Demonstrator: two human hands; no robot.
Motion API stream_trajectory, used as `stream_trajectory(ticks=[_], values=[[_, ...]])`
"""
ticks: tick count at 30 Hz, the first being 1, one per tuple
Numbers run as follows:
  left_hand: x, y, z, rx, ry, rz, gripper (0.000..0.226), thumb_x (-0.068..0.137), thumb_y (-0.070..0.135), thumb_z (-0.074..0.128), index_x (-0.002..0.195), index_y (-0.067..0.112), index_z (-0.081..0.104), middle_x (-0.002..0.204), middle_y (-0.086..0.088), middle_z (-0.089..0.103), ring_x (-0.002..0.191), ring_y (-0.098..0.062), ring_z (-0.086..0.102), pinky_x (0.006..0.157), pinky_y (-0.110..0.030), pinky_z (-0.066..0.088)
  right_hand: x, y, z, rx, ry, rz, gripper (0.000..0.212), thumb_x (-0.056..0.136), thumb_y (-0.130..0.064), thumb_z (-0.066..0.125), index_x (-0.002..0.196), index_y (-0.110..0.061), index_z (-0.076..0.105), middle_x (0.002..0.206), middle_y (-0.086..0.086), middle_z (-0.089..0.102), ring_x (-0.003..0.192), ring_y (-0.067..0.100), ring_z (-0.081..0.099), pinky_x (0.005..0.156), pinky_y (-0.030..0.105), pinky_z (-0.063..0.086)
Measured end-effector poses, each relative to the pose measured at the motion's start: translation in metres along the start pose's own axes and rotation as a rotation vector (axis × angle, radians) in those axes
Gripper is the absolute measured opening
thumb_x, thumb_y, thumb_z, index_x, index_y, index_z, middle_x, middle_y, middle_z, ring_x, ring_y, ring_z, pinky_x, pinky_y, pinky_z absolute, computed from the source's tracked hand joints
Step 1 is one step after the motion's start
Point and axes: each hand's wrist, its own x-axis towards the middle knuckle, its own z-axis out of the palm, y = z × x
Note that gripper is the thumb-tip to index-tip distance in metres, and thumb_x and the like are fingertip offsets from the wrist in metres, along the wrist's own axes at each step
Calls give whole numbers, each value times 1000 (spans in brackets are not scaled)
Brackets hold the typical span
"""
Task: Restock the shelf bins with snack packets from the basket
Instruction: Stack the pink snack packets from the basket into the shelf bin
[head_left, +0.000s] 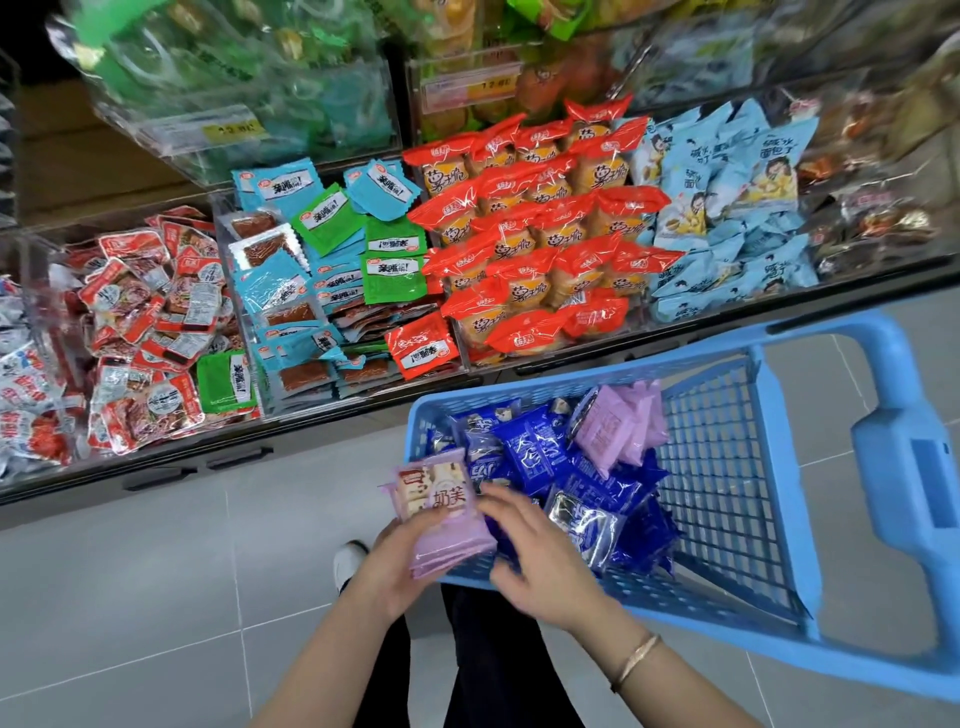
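Observation:
A blue plastic basket (727, 493) stands on the floor in front of the shelf, holding dark blue snack packets (530, 457) and a few pale purple ones (618, 426). My left hand (395, 566) grips a small stack of purple packets (441, 514) at the basket's near left rim. My right hand (535, 556) hovers beside the stack over the basket, fingers spread and relaxed, fingertips near the top packet. The shelf bins (467, 249) above hold red, blue, green and light blue packets.
The basket's tall blue handle (904, 441) rises at the right. Clear acrylic dividers separate the bins, and an upper row of bins (249, 98) with price tags overhangs them. Grey tiled floor (156, 597) lies to the left. My legs and a white shoe (349, 564) are below.

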Motion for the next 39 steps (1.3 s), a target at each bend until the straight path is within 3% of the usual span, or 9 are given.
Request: stream_trajectory(ticks=[5, 7, 12, 17, 22, 28, 33, 36, 39], values=[[1, 10, -11, -73, 37, 38, 34, 66, 10, 66, 99, 8, 63, 82, -14, 74, 69, -26, 70, 59, -31, 59, 31, 90, -34, 251, 582, 743, 20, 89, -8, 57, 107, 0, 55, 114, 13, 52, 95, 24, 54, 90, 41, 50], [1, 11, -17, -73, 56, 45, 25, 75, 9, 63, 100, 9, 62, 81, -13, 73, 71, -26, 69, 65, -34, 57, 43, 123, -40, 244, 576, 921, 20, 88, -10, 61, 99, 4, 52, 106, 17, 53, 84, 28, 57, 84, 42, 53], [2, 3, -33, -95, 111, 15, 13, 90, 10, 55, 101, 9, 61, 82, -13, 73, 77, -28, 66, 71, -36, 55, 69, 156, -40, 303, 536, 1110, 43, 90, -14, 58, 127, -6, 38, 125, 16, 50, 97, 29, 62, 82, 42, 57], [-9, -4, -42, -143, 112, 3, 14, 89, 8, 54, 101, 8, 61, 82, -16, 73, 67, -27, 71, 61, -33, 60, 56, 137, -37, 178, 585, 902, 29, 89, -10, 59, 112, -3, 42, 118, 18, 55, 99, 35, 60, 89, 43, 51], [-26, 4, -43, -131, 106, 14, 17, 84, 9, 58, 100, 8, 61, 80, -16, 73, 63, -26, 71, 54, -30, 59, 31, 70, -46, 122, 688, 623, 23, 83, -12, 64, 92, -19, 44, 83, 3, 59, 75, 29, 60, 61, 31, 42], [-70, 29, -41, -26, 79, 113, 32, 80, 7, 65, 112, 4, 58, 99, -22, 71, 82, -33, 67, 76, -39, 55, 15, -56, -44, -29, 601, 258, 37, 73, -10, 70, 107, -18, 56, 88, -8, 49, 83, 21, 51, 70, 34, 43], [-118, 48, -54, -40, -17, 252, 11, 83, 5, 59, 93, 3, 64, 74, -15, 72, 59, -24, 70, 53, -28, 58, 33, -171, -23, -293, 454, -114, 31, 67, -23, 62, 98, -18, 63, 89, -2, 63, 79, 25, 57, 74, 31, 36], [-153, 65, -77, -49, -108, 331, 37, 70, 12, 65, 105, 0, 64, 95, -21, 69, 75, -29, 68, 68, -31, 56, 39, -216, -6, -231, 371, -276, 33, 73, -25, 63, 106, -20, 62, 100, -2, 61, 95, 18, 53, 90, 29, 35], [-179, 85, -112, -24, -92, 387, 54, 68, 9, 71, 119, -2, 57, 105, -24, 65, 86, -31, 63, 66, -30, 55, 50, -256, 1, 16, 300, -295, 28, 84, -9, 57, 109, -16, 67, 104, -6, 60, 100, 11, 50, 92, 22, 36]])
